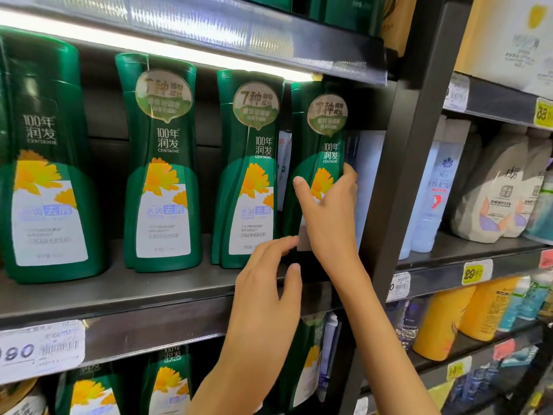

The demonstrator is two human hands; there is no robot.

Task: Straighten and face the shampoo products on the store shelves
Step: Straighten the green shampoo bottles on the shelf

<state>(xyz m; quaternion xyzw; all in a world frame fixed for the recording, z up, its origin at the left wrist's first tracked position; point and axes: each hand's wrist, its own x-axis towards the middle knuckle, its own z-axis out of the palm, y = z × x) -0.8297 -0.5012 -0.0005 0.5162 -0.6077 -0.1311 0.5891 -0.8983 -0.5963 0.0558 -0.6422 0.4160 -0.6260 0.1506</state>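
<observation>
shampoo bottles (pixel 163 163) stand in a row on the shelf (pixel 125 298), green with yellow flowers, most of them label-forward. the rightmost bottle (pixel 324 139) sits hard against the dark upright (pixel 419 139) and looks turned a little, its label angled toward the right, which is probably why the person has gone for that one. the right hand (pixel 324 211) is wrapped round its lower half, thumb on the front, fingers (pixel 350 172) clamped on the far edge, a hold that would let the bottle be twisted square. the left hand (pixel 266 283) hovers just beside the bottle's base, fingers (pixel 284 244) loose and apart, gripping nothing, likely ready to steady the foot or the neighbour bottle (pixel 248 166). behind the held bottle a pale blue pack (pixel 368 175) shows, a different product. the shelf below holds more of the same green bottles (pixel 167 381); the bay to the right carries pale bottles (pixel 434 187), pouches (pixel 496 187) and yellow bottles (pixel 449 319). the facing here seems nearly finished, this end one still to be squared.
</observation>
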